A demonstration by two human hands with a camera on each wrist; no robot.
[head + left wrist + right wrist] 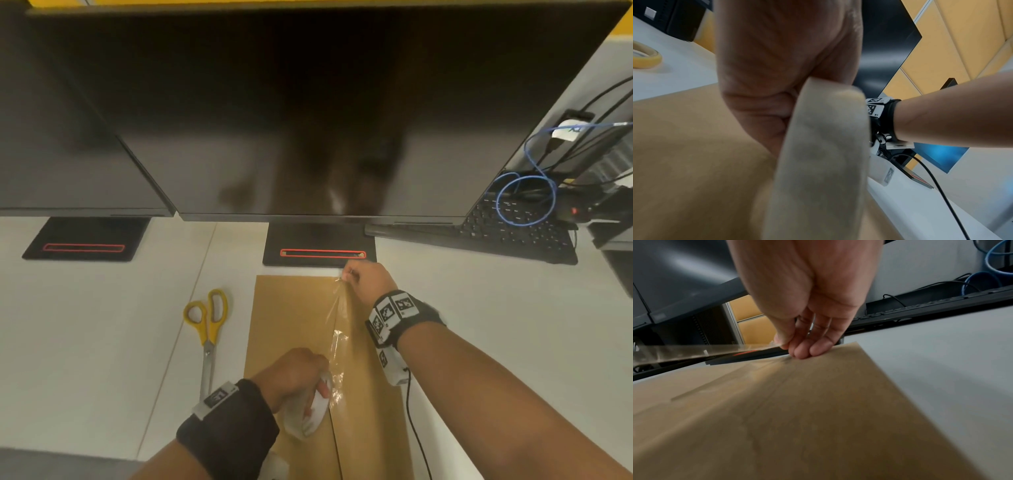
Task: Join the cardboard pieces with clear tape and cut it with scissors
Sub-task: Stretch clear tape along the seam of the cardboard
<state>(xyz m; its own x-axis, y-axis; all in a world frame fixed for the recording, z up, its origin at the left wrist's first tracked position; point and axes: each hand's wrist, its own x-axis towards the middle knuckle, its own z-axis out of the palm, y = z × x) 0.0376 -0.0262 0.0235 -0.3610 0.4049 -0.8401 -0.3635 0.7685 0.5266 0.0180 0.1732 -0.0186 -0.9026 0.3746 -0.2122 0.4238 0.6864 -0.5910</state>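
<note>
A white desk (479, 308) carries everything, with a wall of yellow panels (941, 48) behind it. Largest is the dark monitor (274, 102), whose stand base (318, 245) sits on the desk just beyond the cardboard pieces (294, 329). A second monitor (61, 137) stands left of that one, and a black keyboard (513, 240) with a coiled blue cable (524, 202) lies to the cardboard's right.

The two cardboard pieces lie flat side by side, their long edges meeting in a seam that runs away from the person. A strip of clear tape (339, 329) stretches above that seam, not yet pressed down along its length. The right hand (368, 281) is at the cardboard's far edge, thumb and fingertips (803, 352) pinching the free end of the strip. The left hand (294, 373) is over the cardboard's near half, fingers curled round the tape roll (308, 411) from which the strip comes.

Yellow-handled scissors (207, 329) lie on the desk just left of the cardboard, handles pointing away from the person, touched by neither hand.
</note>
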